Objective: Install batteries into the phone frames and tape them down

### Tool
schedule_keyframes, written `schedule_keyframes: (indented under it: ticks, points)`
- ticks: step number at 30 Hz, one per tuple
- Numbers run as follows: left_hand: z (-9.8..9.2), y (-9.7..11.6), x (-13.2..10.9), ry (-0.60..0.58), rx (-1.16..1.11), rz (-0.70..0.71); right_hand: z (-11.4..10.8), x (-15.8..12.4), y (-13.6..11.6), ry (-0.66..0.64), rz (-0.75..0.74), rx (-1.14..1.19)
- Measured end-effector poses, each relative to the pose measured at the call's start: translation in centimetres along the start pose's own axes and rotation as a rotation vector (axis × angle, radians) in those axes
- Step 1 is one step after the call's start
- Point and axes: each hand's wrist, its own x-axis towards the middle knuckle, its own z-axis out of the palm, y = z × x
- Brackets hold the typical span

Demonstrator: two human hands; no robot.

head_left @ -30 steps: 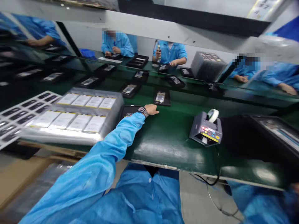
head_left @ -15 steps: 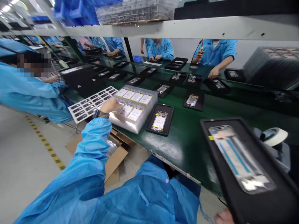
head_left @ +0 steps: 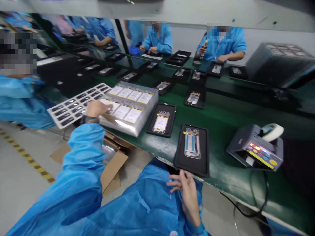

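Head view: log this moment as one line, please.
left hand: on clear tray stack | right hand: at near edge of black tray, grip unclear | tape dispenser: right on belt
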Motion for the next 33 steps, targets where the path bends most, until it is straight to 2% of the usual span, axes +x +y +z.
schedule_keyframes:
  ticks: [2, 4, 6, 8, 9, 10, 11, 12, 13, 14, 16, 17, 18, 20, 23, 26, 28, 30, 31, 33]
  points:
    - [-1.0, 0.8, -0.5, -0.015, 0.005, -0.102, -0.5, -0.5, -0.2, -0.143, 0.074, -0.134]
    - [-2.2, 1.7, -1.2, 0.044, -0.068, -0.204, -1.3, -0.8, -1.1, -0.148, -0.002, -0.286]
    - [-3.1, 2.9, -2.6, 0.172, -0.193, -0.212, -2.0, -0.5, -2.9, 0.029, -0.208, -0.490]
    - [-3.3, 4.5, -4.8, 0.291, -0.376, -0.106, -2.4, 0.7, -5.0, 0.265, -0.394, -0.770]
    - [-3.0, 5.5, -6.3, 0.307, -0.502, -0.037, -2.5, 1.5, -6.1, 0.365, -0.444, -0.926]
    - [-2.3, 6.8, -8.0, 0.264, -0.647, 0.035, -2.4, 2.5, -7.0, 0.441, -0.462, -1.077]
    - [-1.2, 8.3, -9.9, 0.167, -0.804, 0.112, -2.3, 3.4, -7.8, 0.490, -0.451, -1.214]
    - [0.3, 10.0, -11.9, 0.002, -0.973, 0.164, -2.2, 4.4, -8.4, 0.516, -0.423, -1.328]
    - [2.1, 11.9, -13.9, -0.232, -1.109, 0.214, -2.1, 5.1, -8.8, 0.524, -0.389, -1.412]
    - [4.1, 14.0, -15.9, -0.410, -1.210, 0.228, -2.1, 5.8, -9.0, 0.523, -0.360, -1.465]
    - [8.3, 18.0, -19.4, -0.707, -1.276, 0.226, -2.2, 6.4, -9.0, 0.520, -0.335, -1.480]
    - [10.2, 19.8, -20.9, -0.797, -1.262, 0.239, -2.4, 6.5, -8.8, 0.518, -0.339, -1.455]
    - [11.8, 21.4, -22.0, -0.838, -1.249, 0.264, -2.7, 6.4, -8.6, 0.514, -0.349, -1.420]
    - [14.1, 23.4, -23.5, -0.817, -1.178, 0.331, -3.1, 6.1, -8.4, 0.495, -0.376, -1.344]
    - [15.1, 24.3, -24.1, -0.610, -0.936, 0.506, -3.4, 5.7, -8.4, 0.466, -0.399, -1.260]
    - [14.2, 24.0, -24.1, -0.398, -0.578, 0.652, -3.4, 5.6, -8.6, 0.457, -0.401, -1.229]
    - [13.6, 23.5, -24.2, -0.341, -0.423, 0.678, -3.4, 5.7, -8.7, 0.455, -0.387, -1.239]
    - [13.3, 22.9, -24.3, -0.380, -0.398, 0.669, -3.3, 5.8, -8.5, 0.462, -0.389, -1.275]
    - [13.3, 22.6, -24.4, -0.442, -0.443, 0.653, -3.3, 5.9, -8.4, 0.465, -0.410, -1.306]
    - [13.4, 21.9, -24.5, -0.641, -0.620, 0.588, -3.2, 6.2, -8.1, 0.475, -0.484, -1.385]
